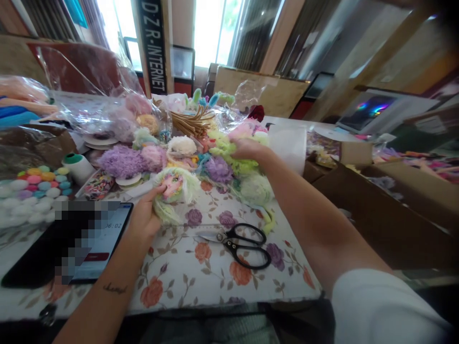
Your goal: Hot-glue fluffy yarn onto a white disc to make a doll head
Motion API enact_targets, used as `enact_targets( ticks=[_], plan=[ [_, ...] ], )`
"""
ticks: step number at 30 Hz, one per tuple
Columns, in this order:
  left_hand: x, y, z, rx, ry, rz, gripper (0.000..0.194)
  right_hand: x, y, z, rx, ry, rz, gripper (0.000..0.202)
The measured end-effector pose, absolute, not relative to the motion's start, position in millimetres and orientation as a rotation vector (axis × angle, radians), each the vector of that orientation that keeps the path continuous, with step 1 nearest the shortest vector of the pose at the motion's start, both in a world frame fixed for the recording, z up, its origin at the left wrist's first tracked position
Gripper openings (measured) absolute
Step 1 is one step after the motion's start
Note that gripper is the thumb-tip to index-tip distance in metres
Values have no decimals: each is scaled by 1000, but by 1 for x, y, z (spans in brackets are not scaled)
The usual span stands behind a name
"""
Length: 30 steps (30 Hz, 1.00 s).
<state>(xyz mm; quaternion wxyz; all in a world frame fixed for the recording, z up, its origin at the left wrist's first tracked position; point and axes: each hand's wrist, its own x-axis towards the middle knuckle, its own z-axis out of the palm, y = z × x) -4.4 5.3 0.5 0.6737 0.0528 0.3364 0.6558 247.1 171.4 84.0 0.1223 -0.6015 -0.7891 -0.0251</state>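
Observation:
In my left hand (146, 217) is a doll's head (172, 185) with a painted pink face and pale green hair, gripped between thumb and fingers above the table. My right hand (248, 149) reaches far across to the lime-green yarn (227, 145) in the heap and touches it; its fingertips are blurred and partly hidden, so their grip does not show. Black-handled scissors (238, 242) lie with blades apart on the floral tablecloth (179, 277). Purple yarn (120, 161) and white fluffy yarn (182, 145) sit in the heap between my hands.
On the left are a phone (102, 243), a bag of coloured pompoms (39, 188), a white thread spool (79, 167) and a small box of beads (97, 185). Brown stick-like strips (191, 120) stand behind the yarn. Open cardboard boxes (387, 215) stand at the right.

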Motion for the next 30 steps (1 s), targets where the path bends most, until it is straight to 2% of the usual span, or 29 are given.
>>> enact_targets(
  ticks=[2,4,9,11,13,16,17,19,22,30],
  plan=[
    [-5,5,2,113,766,1475,28,245,163,101,-1810,-2384,-72,50],
    [-5,4,5,112,774,1473,28,242,145,115,-1907,-2453,-170,56],
    [-8,4,6,160,707,1489,35,242,69,112,-1841,-2410,-443,42],
    [-9,4,5,174,704,1496,35,248,32,96,-1745,-2497,-283,30],
    [-10,5,3,174,716,1499,32,257,-4,76,-1661,-2658,33,20],
    [-9,5,2,165,747,1500,27,270,-45,44,-1597,-2704,332,16],
    [-8,5,3,171,758,1499,26,273,-53,33,-1618,-2672,400,20],
    [-6,4,3,195,778,1488,26,276,-62,16,-1649,-2568,470,28],
    [-4,2,5,217,804,1453,27,277,-62,2,-1631,-2476,527,26],
    [-7,0,6,244,801,1422,24,267,-71,11,-1662,-2567,529,25]
  ],
)
